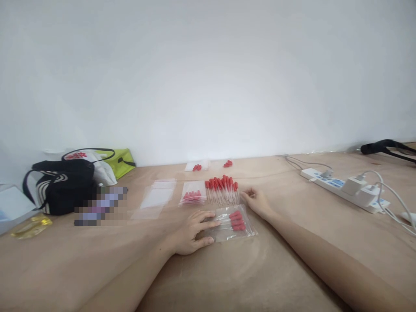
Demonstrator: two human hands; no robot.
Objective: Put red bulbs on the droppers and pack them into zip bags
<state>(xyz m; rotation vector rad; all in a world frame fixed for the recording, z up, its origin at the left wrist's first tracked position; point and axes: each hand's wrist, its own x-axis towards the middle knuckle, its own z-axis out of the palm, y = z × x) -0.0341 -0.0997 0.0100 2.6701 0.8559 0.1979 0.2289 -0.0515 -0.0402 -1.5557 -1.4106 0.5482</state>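
Note:
My left hand (191, 232) lies flat on the wooden table, its fingers pressing the left edge of a clear plastic bag (234, 222) that holds a few red-capped droppers. My right hand (256, 200) rests just behind that bag, fingers curled beside a loose row of red-capped glass droppers (222, 190); whether it pinches one I cannot tell. A filled small bag of droppers (192, 193) lies left of the row. Empty clear bags (156, 198) lie further left.
A black striped bag (63, 185) with white and green bags behind stands at the left. A yellow packet (31, 226) lies near it. A white power strip (346, 187) with plugs and cables runs along the right. Red caps (228, 164) lie by the wall.

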